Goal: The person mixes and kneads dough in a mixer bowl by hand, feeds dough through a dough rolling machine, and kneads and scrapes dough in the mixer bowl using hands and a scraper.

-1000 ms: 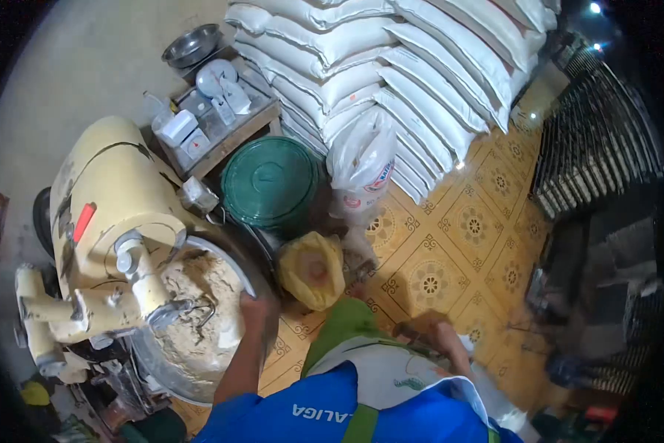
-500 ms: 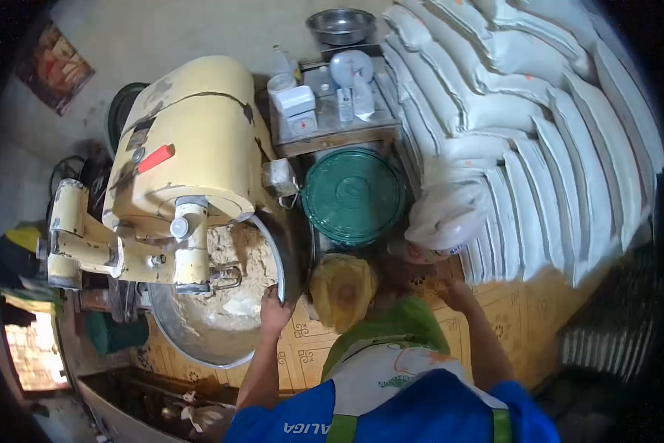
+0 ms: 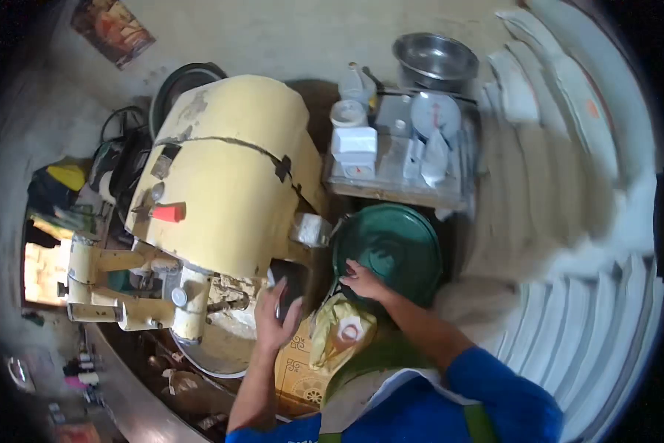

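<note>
Below, tiled floor [image 3: 293, 373] by mixer [image 3: 221, 173]; blurred sacks [image 3: 527, 192], probably.

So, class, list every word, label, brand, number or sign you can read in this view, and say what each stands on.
No text can be read for certain.
Blue cloth shirt: pale lettering, cut off by the bottom edge; unreadable.
Small white box-shaped scale: dial markings too small to read.
Full white sack at the upper right: an orange mark, too blurred to read.
Rectangular reddish-brown wall picture: no legible wording.
</note>
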The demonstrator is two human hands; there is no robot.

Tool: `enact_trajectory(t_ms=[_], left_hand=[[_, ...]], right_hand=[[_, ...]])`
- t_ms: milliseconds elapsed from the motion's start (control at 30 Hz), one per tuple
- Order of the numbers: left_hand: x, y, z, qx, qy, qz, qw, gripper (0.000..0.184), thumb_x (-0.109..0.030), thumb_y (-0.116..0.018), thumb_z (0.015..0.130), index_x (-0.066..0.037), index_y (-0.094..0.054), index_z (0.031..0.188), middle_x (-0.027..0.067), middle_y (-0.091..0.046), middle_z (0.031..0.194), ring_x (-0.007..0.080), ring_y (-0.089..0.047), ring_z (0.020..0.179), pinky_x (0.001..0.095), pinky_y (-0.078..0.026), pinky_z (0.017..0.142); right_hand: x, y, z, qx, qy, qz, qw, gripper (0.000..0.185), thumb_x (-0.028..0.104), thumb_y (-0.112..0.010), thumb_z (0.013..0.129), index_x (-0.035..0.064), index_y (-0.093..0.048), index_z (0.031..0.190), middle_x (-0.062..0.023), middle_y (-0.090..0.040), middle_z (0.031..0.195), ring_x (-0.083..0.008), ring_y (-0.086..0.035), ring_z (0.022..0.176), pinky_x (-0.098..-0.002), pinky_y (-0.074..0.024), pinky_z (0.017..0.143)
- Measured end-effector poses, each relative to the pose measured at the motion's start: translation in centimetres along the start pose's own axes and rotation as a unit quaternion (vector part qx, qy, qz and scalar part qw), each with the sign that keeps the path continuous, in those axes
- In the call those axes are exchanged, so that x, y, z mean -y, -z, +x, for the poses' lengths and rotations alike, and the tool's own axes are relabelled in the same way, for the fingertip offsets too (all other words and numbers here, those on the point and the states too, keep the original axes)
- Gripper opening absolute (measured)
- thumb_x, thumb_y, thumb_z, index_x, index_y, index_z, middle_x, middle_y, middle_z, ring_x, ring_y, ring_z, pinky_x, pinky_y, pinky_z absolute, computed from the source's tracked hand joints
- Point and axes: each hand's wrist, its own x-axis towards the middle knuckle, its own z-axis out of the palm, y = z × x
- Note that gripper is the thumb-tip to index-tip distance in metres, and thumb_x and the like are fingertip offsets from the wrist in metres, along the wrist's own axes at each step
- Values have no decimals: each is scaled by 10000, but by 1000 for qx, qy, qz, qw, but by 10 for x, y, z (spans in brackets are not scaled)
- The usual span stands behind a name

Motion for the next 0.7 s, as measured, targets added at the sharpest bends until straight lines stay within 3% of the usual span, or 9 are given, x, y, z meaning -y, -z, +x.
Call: enact_trajectory(t_ms=[67,200,267,333,400,533,633,667,700], left_hand=[[-31,-5,96,-15,-60,43,997,471,-165,-736,807,-11,-580,1224,181,-607,939,344,-585,827,420,-481,736],[-21,-8,289,-90,-73,78,990,443,-225,-717,839,-5,-580,1198,149,-559,844,278,-572,744,386,-470,653],[14,0,375,-122,-20,102,987,500,-260,-721,843,9,-551,1229,135,-535,789,229,-559,691,356,-453,599],[53,7,434,-162,46,130,977,594,-291,-722,846,10,-495,1305,113,-517,734,202,-542,651,342,-441,581],[61,0,465,-165,95,153,970,644,-306,-722,848,8,-462,1346,100,-510,708,196,-534,637,340,-439,585],[48,-2,470,-174,96,199,960,702,-328,-701,863,-8,-396,1408,80,-507,674,217,-529,616,350,-433,585],[41,0,478,-147,98,256,950,699,-335,-688,872,-15,-385,1415,80,-515,678,228,-530,617,359,-432,586],[40,-1,478,-143,111,254,950,693,-327,-681,878,-19,-378,1420,79,-512,677,233,-528,613,363,-431,586],[40,-3,479,-138,122,252,950,687,-320,-673,883,-24,-371,1424,78,-510,676,239,-527,609,368,-431,587]], right_hand=[[-11,-28,54,-48,-55,85,994,524,220,-700,852,46,-510,1309,-185,-641,1124,-252,-645,997,-367,-520,833],[-50,-67,121,92,-98,182,974,449,203,-677,860,48,-522,1251,-162,-633,1094,-252,-633,965,-387,-508,804],[0,-60,114,8,80,-5,997,370,199,-651,872,45,-522,1183,-121,-628,1025,-226,-613,916,-390,-488,761],[77,-32,97,-30,-80,373,924,241,154,-614,890,43,-556,1096,-91,-627,995,-207,-601,890,-381,-477,738],[73,-31,87,27,-201,409,889,391,263,-664,874,33,-565,1174,-132,-616,1151,-227,-586,1041,-371,-471,830],[66,-36,74,23,-239,467,851,255,148,-592,897,56,-577,1135,-60,-610,1087,-171,-588,945,-318,-469,781],[34,-37,73,87,35,185,978,293,201,-609,891,78,-577,1156,-50,-598,1115,-155,-583,951,-297,-465,772],[35,-37,78,89,34,186,978,293,201,-609,891,78,-577,1156,-50,-598,1115,-155,-583,951,-297,-465,772],[36,-36,82,104,-81,276,952,288,203,-616,889,80,-587,1148,-52,-598,1117,-152,-583,948,-297,-467,766]])
